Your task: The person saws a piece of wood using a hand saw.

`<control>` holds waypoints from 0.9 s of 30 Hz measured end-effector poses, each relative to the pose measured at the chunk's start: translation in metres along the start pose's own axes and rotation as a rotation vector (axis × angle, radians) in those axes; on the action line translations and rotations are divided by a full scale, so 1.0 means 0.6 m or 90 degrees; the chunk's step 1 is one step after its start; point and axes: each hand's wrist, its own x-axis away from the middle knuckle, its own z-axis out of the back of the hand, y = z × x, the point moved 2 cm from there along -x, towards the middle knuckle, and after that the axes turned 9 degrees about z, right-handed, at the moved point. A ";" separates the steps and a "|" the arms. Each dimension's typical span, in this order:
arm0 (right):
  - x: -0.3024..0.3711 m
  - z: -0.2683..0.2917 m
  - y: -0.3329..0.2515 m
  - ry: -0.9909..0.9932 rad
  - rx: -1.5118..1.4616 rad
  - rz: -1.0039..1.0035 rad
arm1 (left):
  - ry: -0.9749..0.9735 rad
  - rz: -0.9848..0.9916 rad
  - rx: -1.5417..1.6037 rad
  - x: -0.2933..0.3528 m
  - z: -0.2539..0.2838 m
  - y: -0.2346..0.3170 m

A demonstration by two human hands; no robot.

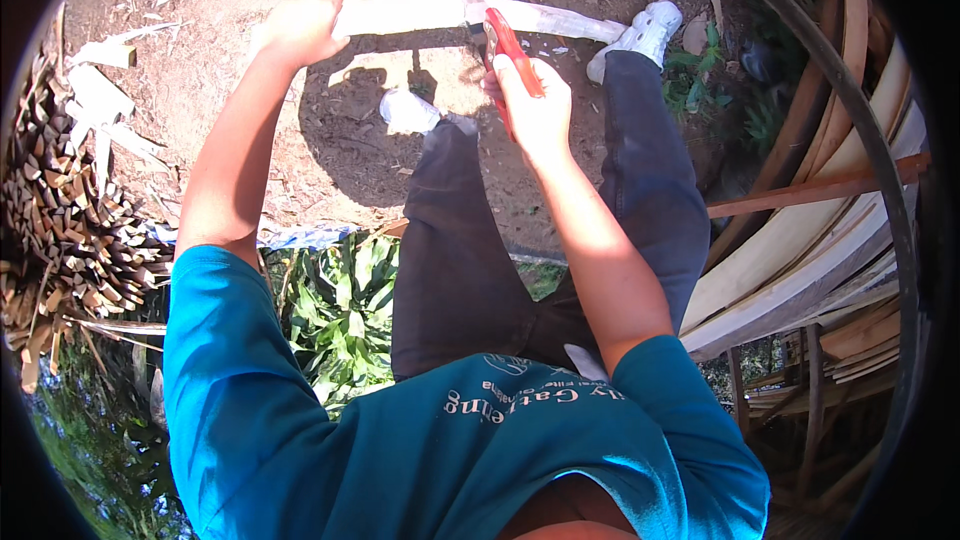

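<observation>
Long, pale, gently bowed wooden strip (405, 16): lies crosswise in the upper part of the view, over bare brown ground (235, 170).
Long axis of strip: runs left to right, dipping slightly toward the right end.
Left hand (300, 32): holds the strip toward its left end, fingers curled closed with no gap visible.
Right hand (532, 105): wraps around a red-handled metal hand tool (512, 45), fingers closed on it, thumb pressed on the grip; shows no direct contact with the wood.
Axis of tool: slants from the palm up and to the left, steeply across the line of the strip.
Crossing point: brings the dark metal head of the tool to the strip's near edge, between the left hand and the strip's right end; cannot tell whether biting into the wood or merely resting against it.
Direction from right fingers: places the strip just beyond, toward the top of the view and a little left.
Nearer hand: right, by way of the tool; left, farther along the wood.
Right end of strip: meets a white shoe (652, 35); cannot tell whether pinned beneath or only beside.
Governing relation, as judged: depends on the angle between tool and strip, with steadiness apparently supplied from the left.
Margins: contain a stack of split wooden sticks (75, 185) at left and long, curved pale wooden slats (800, 260) at right.
</observation>
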 end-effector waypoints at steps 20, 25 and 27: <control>0.148 0.103 -0.102 -0.026 -0.016 -0.088 | 0.068 -0.013 0.099 0.018 -0.027 -0.009; -0.005 0.013 -0.019 -0.050 0.054 -0.030 | 0.090 0.013 0.105 -0.007 -0.040 -0.014; 0.024 0.039 -0.042 -0.052 -0.005 -0.073 | 0.072 -0.005 0.110 -0.007 -0.032 -0.005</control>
